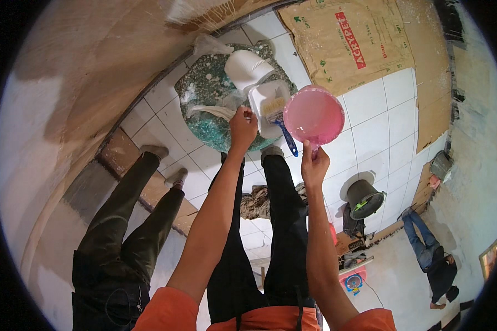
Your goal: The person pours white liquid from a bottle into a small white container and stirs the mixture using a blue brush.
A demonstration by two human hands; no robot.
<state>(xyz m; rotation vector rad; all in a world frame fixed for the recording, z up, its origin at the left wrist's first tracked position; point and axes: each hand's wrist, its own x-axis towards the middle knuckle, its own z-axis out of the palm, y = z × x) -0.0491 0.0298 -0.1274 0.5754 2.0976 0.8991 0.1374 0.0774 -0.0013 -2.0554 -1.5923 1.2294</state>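
Note:
My right hand (315, 166) grips the handle of a pink plastic dipper (313, 117), whose round bowl faces up and shows a pale, pinkish inside. My left hand (243, 128) hovers at the near edge of a green speckled round stool or table top (207, 129), its fingers curled closed; what they hold, if anything, is hidden. Between both hands a white plastic tray (256, 99) carries a paintbrush with a blue handle (288, 139). Behind it stands a white tub (247, 67). A pale strip of crumpled plastic (212, 112) lies beside my left hand.
A brown paper sack (348, 44) lies spread on the white tiles at the far right. A dark bucket (364, 196) stands to my right. At my left a person in dark trousers (113, 220) stands close; another person (433, 254) is farther off at the right.

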